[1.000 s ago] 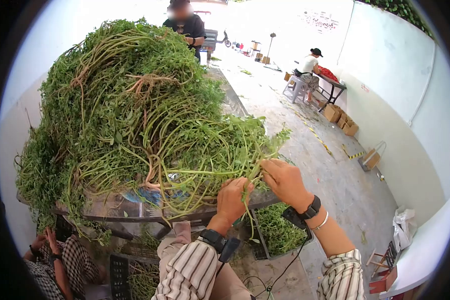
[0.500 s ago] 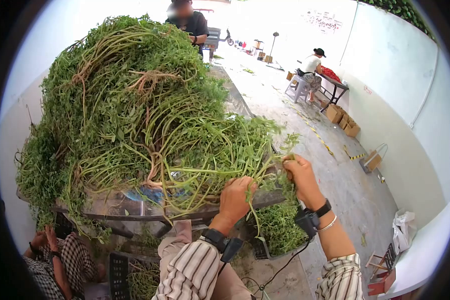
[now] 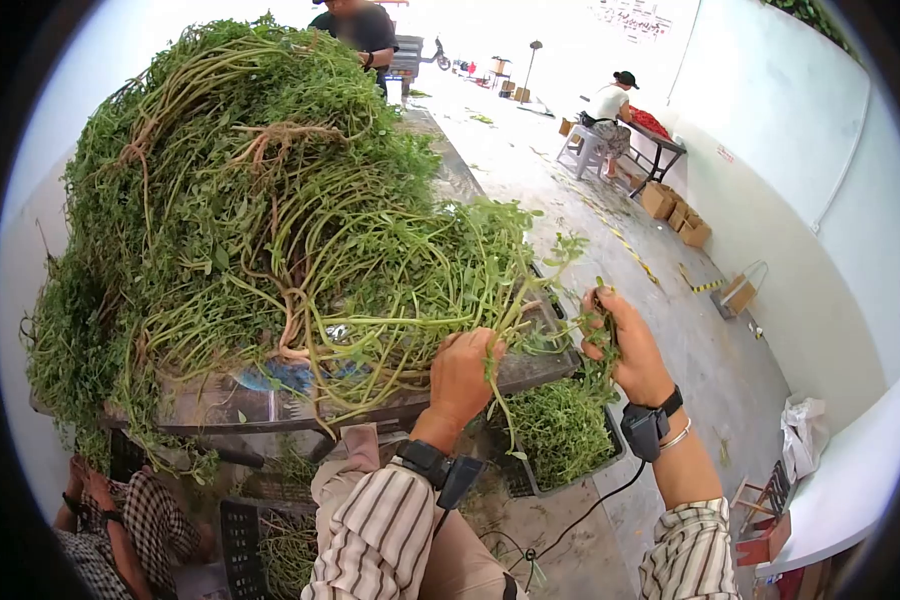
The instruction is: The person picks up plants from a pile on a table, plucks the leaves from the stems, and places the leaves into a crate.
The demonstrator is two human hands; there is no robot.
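Bench (image 3: 240, 405), dark and worn, piled high with green herb stems (image 3: 270, 220) beside a white wall (image 3: 810, 150) and concrete floor (image 3: 690, 340). Left hand (image 3: 462, 375): grip closed on stems at the pile's near edge. Right hand (image 3: 625, 340): grip closed around a plucked sprig (image 3: 602, 300), above a crate of cuttings (image 3: 560, 430).

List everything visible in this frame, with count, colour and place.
heap of green leafy stems: one, green, piled on the table
dark metal table: one, grey, centre
dark crate of picked green sprigs: one, below the table edge
brown cardboard boxes: several, by the right wall
seated person in a white top: one, far right
person in a dark shirt: one, behind the heap
left hand: gripping stems
right hand: holding a sprig
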